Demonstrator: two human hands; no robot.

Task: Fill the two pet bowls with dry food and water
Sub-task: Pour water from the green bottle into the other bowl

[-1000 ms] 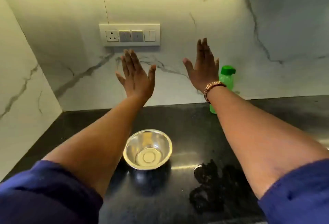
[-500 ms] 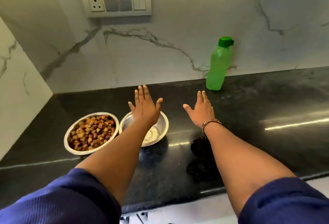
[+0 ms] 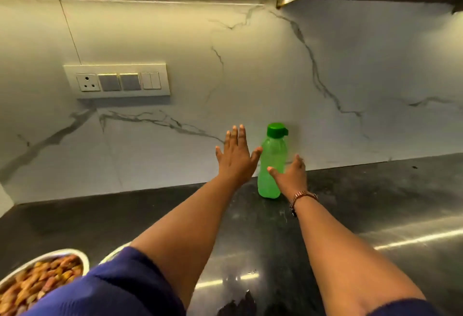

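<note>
At lower left, a steel bowl of dry food (image 3: 42,280) sits on the dark desk (image 3: 375,202), cut by the frame; beside it a second bowl's rim (image 3: 114,253) peeks from behind a blue sleeve (image 3: 120,288). A switch plate (image 3: 117,81) hangs on the marble wall. The left hand (image 3: 234,157), fingers spread flat, hovers just left of the upright green bottle (image 3: 271,162). The right hand (image 3: 292,177), open, reaches its right side; contact is unclear.

Both arms stretched forward toward twelve o'clock, blue sleeves at the elbows, left hand (image 3: 235,156) flat with fingers spread, right hand (image 3: 290,176) open, thumb at nine o'clock, watch on its wrist
</note>
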